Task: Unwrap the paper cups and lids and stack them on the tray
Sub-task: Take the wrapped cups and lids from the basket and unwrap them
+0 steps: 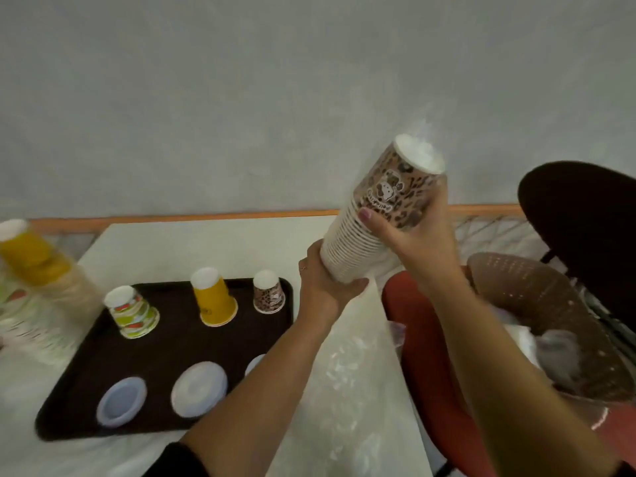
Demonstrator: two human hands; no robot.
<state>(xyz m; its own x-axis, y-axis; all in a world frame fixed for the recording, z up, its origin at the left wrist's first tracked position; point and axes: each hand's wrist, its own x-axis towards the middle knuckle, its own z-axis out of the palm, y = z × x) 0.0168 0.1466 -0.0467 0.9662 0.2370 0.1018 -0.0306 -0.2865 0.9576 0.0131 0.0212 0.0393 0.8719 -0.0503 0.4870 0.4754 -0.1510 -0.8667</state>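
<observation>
I saw both hands clamped on the tilted stack of leopard-print paper cups [382, 215]: left hand [323, 287] gripped its base, right hand [416, 235] its upper part, beyond the dark brown tray [82, 401].

both hands [409, 242] grip leopard cup stack [375, 215], tilted, raised | tray [165, 342]: three inverted cups, lids

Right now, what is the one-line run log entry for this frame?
left hand: grips stack base | right hand: grips leopard cup stack, tilted, above table | tray: three upturned cups, lids
</observation>
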